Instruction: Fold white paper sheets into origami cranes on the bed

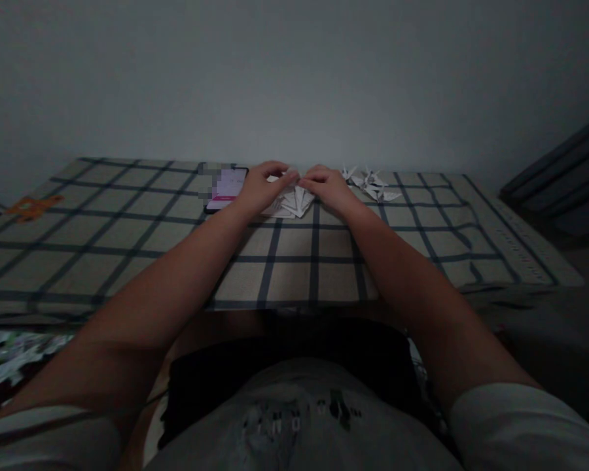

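Observation:
Both hands meet over a piece of folded white paper [299,201] near the back of the table. My left hand [265,186] pinches it from the left between thumb and fingers. From the right, my right hand [328,186] grips it with its fingertips. The paper has pointed, creased flaps that spread toward me; its upper part is partly covered by my fingers. Under and left of it lie flat white paper sheets [271,210]. Just right of my right hand sits a small group of folded paper cranes [373,182].
A phone [226,190] with a lit screen lies left of my left hand. The checked tablecloth [294,261] covers the table, which stands against a pale wall [294,78]. An orange item [33,207] lies at the far left. A dark slatted object [564,176] stands off to the right.

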Motion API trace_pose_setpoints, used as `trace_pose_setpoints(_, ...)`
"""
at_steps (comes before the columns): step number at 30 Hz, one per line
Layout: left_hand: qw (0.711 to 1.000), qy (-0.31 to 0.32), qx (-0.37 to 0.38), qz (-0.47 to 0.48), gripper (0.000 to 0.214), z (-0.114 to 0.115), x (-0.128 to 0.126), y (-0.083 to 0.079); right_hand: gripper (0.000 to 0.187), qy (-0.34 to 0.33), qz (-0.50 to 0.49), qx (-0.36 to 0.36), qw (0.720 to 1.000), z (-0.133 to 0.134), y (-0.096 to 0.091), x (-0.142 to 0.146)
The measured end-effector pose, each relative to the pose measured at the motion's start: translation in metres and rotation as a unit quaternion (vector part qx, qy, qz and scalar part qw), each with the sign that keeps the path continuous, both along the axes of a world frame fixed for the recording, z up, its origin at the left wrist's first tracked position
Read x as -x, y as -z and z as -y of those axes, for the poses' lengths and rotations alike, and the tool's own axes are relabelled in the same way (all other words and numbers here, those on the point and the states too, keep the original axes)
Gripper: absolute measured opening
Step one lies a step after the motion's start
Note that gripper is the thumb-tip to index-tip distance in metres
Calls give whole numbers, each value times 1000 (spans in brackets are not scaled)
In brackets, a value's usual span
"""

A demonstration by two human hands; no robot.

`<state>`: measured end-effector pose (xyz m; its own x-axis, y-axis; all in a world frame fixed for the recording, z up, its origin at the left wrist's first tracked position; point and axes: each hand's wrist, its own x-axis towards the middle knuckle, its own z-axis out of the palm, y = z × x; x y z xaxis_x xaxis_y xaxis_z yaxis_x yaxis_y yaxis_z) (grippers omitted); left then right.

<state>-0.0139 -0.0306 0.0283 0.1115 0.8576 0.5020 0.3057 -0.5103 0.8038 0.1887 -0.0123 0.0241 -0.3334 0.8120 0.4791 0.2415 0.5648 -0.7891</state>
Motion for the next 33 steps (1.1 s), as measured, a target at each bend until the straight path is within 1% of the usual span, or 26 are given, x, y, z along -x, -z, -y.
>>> trace_pose_setpoints(3, 993, 32, 92, 62, 47, -3, -2, 4, 11, 35, -14, -15, 999, 0, -2, 1)
trace_pose_setpoints(5, 983, 51, 151, 91, 51, -2, -4, 5, 11, 53, -22, -21, 998, 0, -2, 1)
trace_pose_setpoints(7, 975, 81, 176, 107, 52, 1, -5, 4, 11, 57, -22, -20, 998, 0, -3, 0)
trace_pose_setpoints(9, 973, 109, 168, 114, 51, 3, -6, 2, 11, 53, -20, -16, 998, 1, -3, 0)
trace_pose_setpoints(12, 977, 95, 152, 113, 50, 5, -6, -1, 15, 44, -21, 2, 999, 3, -4, 0)
trace_pose_setpoints(14, 976, 95, 147, 128, 50, 4, -5, -1, 19, 29, -33, 29, 999, 3, -3, 0)
trace_pose_setpoints(18, 970, 106, 159, 154, 53, 2, -5, 0, 29, -8, -91, 98, 991, 2, 2, 4)
trace_pose_setpoints(21, 968, 104, 166, 154, 48, 1, -7, 1, 34, -20, -115, 128, 985, 0, 5, 6)
trace_pose_setpoints(25, 967, 97, 183, 151, 27, -1, -6, 3, 29, -8, -95, 127, 987, -2, 5, 5)
trace_pose_setpoints(29, 974, 79, 174, 122, 27, -2, -4, 5, 21, -13, -76, 115, 990, -2, 6, 5)
trace_pose_setpoints(33, 975, 52, 162, 144, 28, -3, -4, 5, 15, -10, -105, 130, 986, -1, 6, 7)
